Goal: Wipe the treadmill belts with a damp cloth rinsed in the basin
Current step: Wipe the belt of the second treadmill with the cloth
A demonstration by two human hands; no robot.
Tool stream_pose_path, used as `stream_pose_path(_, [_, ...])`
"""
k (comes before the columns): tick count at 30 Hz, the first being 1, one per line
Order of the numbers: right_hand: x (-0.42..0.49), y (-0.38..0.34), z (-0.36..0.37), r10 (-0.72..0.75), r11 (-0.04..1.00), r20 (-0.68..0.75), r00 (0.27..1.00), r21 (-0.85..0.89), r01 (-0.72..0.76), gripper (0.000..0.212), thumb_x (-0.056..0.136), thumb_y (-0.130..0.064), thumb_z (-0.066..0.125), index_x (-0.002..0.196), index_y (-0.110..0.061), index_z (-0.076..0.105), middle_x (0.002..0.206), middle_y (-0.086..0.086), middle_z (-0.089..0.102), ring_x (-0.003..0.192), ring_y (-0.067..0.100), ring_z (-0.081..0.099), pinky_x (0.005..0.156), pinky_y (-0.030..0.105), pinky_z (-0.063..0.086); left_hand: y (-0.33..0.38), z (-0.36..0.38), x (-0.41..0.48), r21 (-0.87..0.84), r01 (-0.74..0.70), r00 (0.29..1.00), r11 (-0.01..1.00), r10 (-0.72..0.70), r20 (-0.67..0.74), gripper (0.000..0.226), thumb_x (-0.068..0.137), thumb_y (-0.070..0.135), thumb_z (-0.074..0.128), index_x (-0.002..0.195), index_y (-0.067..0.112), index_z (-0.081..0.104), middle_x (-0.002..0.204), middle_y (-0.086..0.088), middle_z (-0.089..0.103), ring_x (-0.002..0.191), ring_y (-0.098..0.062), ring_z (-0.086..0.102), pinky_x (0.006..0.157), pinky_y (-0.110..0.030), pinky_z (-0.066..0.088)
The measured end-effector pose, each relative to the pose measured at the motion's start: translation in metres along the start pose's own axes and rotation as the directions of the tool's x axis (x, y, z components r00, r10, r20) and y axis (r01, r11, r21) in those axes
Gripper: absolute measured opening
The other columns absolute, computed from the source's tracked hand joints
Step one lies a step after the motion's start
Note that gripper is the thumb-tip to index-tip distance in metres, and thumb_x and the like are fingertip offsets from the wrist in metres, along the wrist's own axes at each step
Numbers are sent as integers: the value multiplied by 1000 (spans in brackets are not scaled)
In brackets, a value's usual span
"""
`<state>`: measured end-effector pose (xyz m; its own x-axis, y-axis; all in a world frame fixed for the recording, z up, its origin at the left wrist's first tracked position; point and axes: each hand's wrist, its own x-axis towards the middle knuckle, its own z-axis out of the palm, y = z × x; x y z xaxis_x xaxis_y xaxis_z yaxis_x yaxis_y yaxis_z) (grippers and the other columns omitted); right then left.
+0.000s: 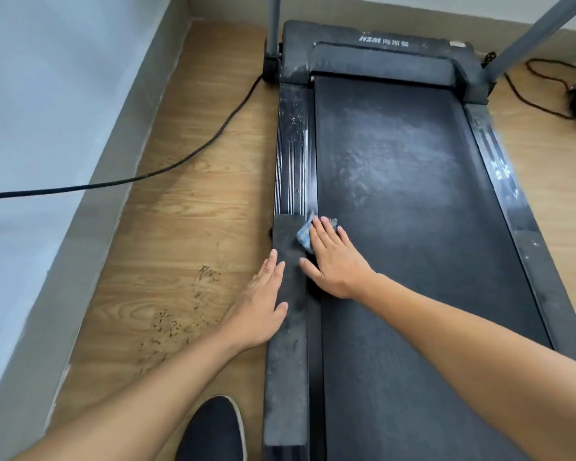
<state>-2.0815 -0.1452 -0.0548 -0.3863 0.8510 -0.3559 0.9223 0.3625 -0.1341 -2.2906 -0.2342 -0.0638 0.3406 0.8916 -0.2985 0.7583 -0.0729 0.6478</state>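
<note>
The treadmill belt (413, 227) runs up the right half of the view, and the cloth sits at its left edge.

Farthest left, a pale wall (30, 94) meets a grey skirting. A black cable (180, 161) hangs across both and crosses the wooden floor (187, 227) to the treadmill's front corner. Dark scuff marks (177, 311) speckle the floor nearer the person, and a dark shoe (213, 430) stands at the bottom edge just beside the treadmill.

The left hand (260, 307) lies flat, palm down, with its fingers straight and together. It rests on the outer edge of the matte pad (286, 344) that covers the near part of the left side rail (291, 161), and it holds nothing.

The blue-and-white checked cloth (305, 236) is bunched where the pad, the ribbed rail and the belt meet. The right hand (333, 261) presses down on it with outstretched fingers and the thumb spread toward the pad. Only the cloth's left side and far tip show from under the fingers.

A pale dusty film covers the middle and far stretch of the belt, while the near part looks darker. At the far end sits the dusty motor cover (379, 54), flanked by two grey uprights (273, 28). The right side rail (512, 194) carries pale smudges, and beyond it a second cable (546, 84) loops on the floor.
</note>
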Motion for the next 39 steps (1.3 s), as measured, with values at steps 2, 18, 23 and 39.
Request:
stream_pose_path(2, [-54, -13, 22, -67, 997, 23, 998, -41, 68, 94, 100, -68, 19, 166, -2, 6, 174, 12, -6, 161, 26, -13, 131, 50, 2, 9, 3, 0, -41, 36, 999, 999, -36, 8, 78, 106, 14, 51, 168, 11, 4, 172, 1, -24, 160, -11, -15, 131, -29, -1])
stream_pose_path(18, [-160, -55, 80, -37, 999, 0, 999, -33, 37, 92, 94, -55, 35, 166, -4, 10, 175, 10, -3, 162, 28, -8, 128, 55, 5, 26, -8, 0, 172, 77, 989, 982, -97, 113, 74, 104, 11, 42, 166, 0, 2, 173, -16, -18, 163, -28, -10, 132, -37, 6])
stream_pose_path(23, [-122, -48, 57, 33, 999, 78, 996, -4, -33, 92, 85, -47, 13, 166, -6, -5, 174, 9, -17, 160, 24, -21, 131, 51, -4, 33, -6, -11, 244, 67, 989, 967, -97, 113, 73, 104, 9, 39, 166, 0, 1, 173, -17, -20, 161, -28, -17, 131, -36, 3])
stream_pose_path(39, [-412, -139, 184, -206, 970, 315, 926, -60, 236, 95, 82, -44, 51, 161, 4, 26, 172, 23, 12, 161, 38, 9, 125, 55, 17, 58, 7, -14, 266, 106, 993, 958, -117, 25, 62, 98, 3, 41, 158, -7, 26, 174, -22, 4, 163, -33, -1, 130, -40, 12])
